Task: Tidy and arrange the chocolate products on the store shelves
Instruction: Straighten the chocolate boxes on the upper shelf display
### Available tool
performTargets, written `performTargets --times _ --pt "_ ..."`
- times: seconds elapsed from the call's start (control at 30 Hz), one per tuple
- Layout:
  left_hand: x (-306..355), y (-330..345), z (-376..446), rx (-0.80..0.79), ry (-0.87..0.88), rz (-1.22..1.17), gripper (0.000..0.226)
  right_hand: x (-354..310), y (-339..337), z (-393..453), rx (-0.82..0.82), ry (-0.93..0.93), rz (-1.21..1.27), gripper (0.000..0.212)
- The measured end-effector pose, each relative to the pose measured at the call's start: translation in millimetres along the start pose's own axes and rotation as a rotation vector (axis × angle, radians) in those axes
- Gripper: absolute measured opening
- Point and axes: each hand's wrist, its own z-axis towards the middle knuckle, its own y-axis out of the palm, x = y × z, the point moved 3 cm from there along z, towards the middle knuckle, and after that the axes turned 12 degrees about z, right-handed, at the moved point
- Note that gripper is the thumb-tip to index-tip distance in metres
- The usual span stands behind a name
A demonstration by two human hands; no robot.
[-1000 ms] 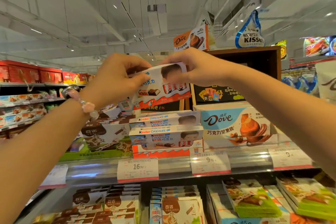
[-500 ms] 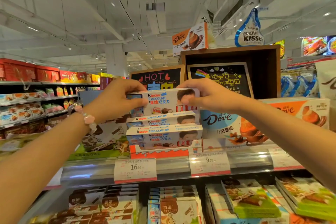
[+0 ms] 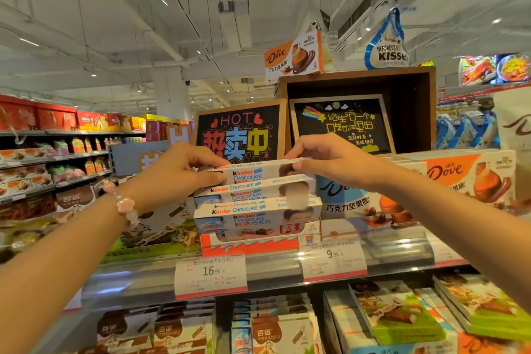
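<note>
Both hands hold one Kinder Chocolate box [image 3: 253,173] at the top of a stack of Kinder boxes [image 3: 258,210] on the upper shelf [image 3: 273,270]. The left hand [image 3: 178,172] grips the box's left end, thumb on top and fingers curled against the front face. The right hand [image 3: 330,161] pinches the box's right end, fingertips over the top edge (the thumb is hidden under the box, so its contact cannot be confirmed). The held box lies level and appears to touch the box directly beneath it; motion blur there prevents a firm reading.

Below the hands, the stack sits in a red-and-white display tray [image 3: 247,246]. Just beside the right hand, on its outer side, stands a Dove box [image 3: 471,178], with a blue Dove box [image 3: 347,198] under the right wrist. Behind the hands stands a black "HOT" sign board [image 3: 244,129]. A pink bead bracelet [image 3: 123,201] circles the left wrist. Two price tags [image 3: 211,274] hang on the shelf edge below the stack.
</note>
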Motion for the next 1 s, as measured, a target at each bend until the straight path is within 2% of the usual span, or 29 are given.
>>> performTargets --times 0.2,0.3,0.37,0.43,0.6,0.7,0.8,1.0 --pt "1 0 -2 -0.055 0.069 -0.010 0.019 -7 5 -4 0.027 0.001 0.025 0.017" --pt "0 2 -3 -0.109 0.101 -0.061 0.011 -8 5 -5 0.033 0.023 0.012 0.019" --pt "0 2 -3 -0.132 0.127 -0.110 0.044 -9 4 -7 0.030 0.039 -0.011 0.017" --pt "-1 3 -3 -0.130 0.172 -0.036 0.061 -10 4 -10 0.039 0.041 -0.026 0.016" --pt "9 1 -1 -0.150 0.194 0.125 0.047 -9 7 -18 0.072 0.013 -0.053 0.022" --pt "23 4 5 -0.137 0.157 0.204 0.009 -5 -2 -27 0.050 0.023 -0.087 0.033" --pt "51 16 15 -0.057 0.190 0.242 0.022 -4 -29 -41 0.093 -0.001 -0.036 0.032" --pt "127 69 47 -0.028 0.281 0.304 0.010 3 -108 -81 0.177 0.011 -0.022 0.017"
